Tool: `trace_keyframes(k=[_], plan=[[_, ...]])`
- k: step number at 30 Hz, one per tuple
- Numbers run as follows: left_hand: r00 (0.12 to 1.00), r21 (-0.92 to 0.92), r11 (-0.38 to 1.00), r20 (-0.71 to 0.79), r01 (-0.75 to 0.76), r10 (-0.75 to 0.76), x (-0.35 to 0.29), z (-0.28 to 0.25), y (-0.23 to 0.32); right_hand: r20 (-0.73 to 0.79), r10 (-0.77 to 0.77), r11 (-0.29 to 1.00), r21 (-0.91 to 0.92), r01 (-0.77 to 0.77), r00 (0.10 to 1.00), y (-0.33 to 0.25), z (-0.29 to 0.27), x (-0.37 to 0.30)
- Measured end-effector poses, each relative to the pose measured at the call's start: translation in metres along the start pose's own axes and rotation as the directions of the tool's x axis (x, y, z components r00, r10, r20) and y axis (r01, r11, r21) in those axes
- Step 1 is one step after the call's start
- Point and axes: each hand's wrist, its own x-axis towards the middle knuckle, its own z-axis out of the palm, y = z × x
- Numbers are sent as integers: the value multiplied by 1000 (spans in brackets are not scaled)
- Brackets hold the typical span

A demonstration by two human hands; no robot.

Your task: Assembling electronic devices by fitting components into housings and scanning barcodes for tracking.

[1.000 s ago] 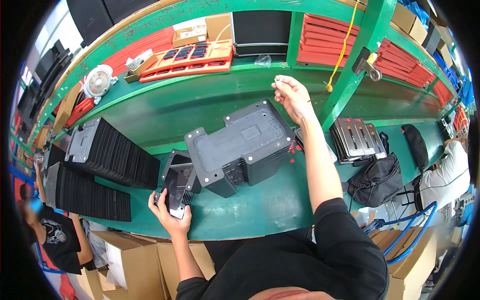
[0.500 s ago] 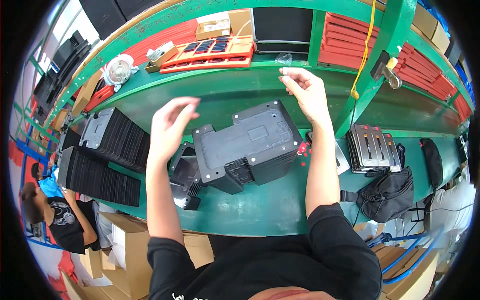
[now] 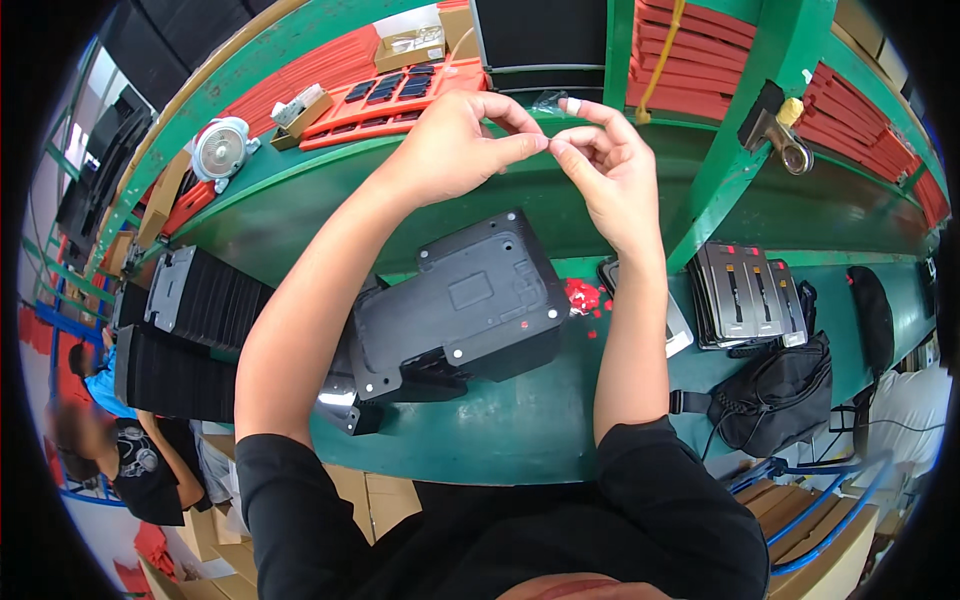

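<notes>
One bare left hand (image 3: 450, 150) and the right hand (image 3: 620, 185) meet toward twelve o'clock, nearest my remote view. I see the left thumb and forefinger drawn into a pinch, the right fingers loosely curled with the forefinger raised; I cannot tell whether anything small sits between them.

Below them, at the dial's centre, I have the black stack (image 3: 470, 290): matt, blocky, stepped at its sides, with a recessed rectangle on top and pale round dots near its corners. At seven, a glossy black tray (image 3: 350, 415) shows partly behind the left forearm.

The green tabletop (image 3: 530, 430) carries red bits (image 3: 581, 297) just beside the stack's two o'clock side, a black bag (image 3: 775, 390) at four, grey panels (image 3: 740, 295) at three and ribbed black stacks (image 3: 205, 300) at nine. Farther off, I see a pale fan (image 3: 222, 150) at ten and an orange tray (image 3: 400, 100) at eleven.

For markings, I find small red and yellow-orange tabs on the panels.
</notes>
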Motion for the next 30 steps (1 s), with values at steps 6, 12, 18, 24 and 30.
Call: trace_keyframes(k=[6,12,18,24,30], plan=[[989,1,991,66,134,-134,28,-3,-7,-32,36,999,-39,-37,999,22,0,5],[968,2,968,21,250,-250,53,3,-12,-99,27,868,-491,-73,995,29,-18,2],[985,-94,982,-18,166,-169,56,30,-34,-32,-429,582,-773,250,903,63,-28,11],[993,-59,991,27,120,-118,53,37,-38,-79,73,954,-284,-93,994,50,-22,6],[992,-81,990,47,117,-113,51,37,-42,-60,113,968,-218,-124,992,59,-25,6]])
